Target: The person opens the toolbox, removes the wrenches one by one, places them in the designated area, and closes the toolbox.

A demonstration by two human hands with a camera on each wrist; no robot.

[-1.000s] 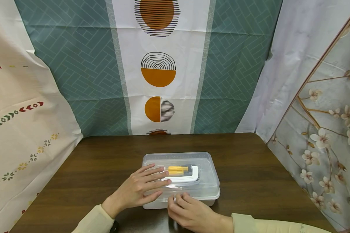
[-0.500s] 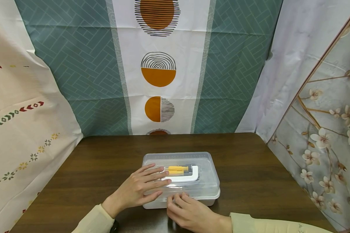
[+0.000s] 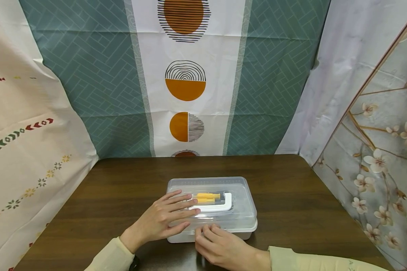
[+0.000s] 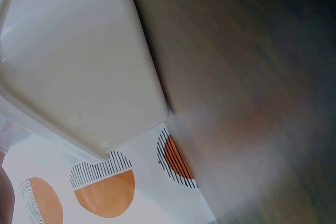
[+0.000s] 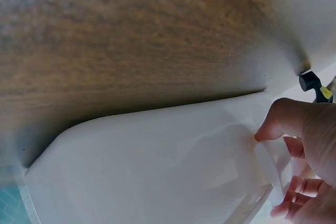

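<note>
A translucent plastic storage box with its lid on stands at the middle of the table, a white handle lying on top. Yellow items show at the lid beside the handle; I cannot tell their kind. My left hand rests on the lid's left part, fingers spread and straight, its fingertips over the handle's left end. At the box's front side, my right hand pinches the white latch between thumb and curled fingers. In the left wrist view the box's wall fills the upper left.
The box stands on a dark brown wooden table. Behind it hangs a teal and white curtain, with patterned cloths on the left and right. A black band shows at my left wrist.
</note>
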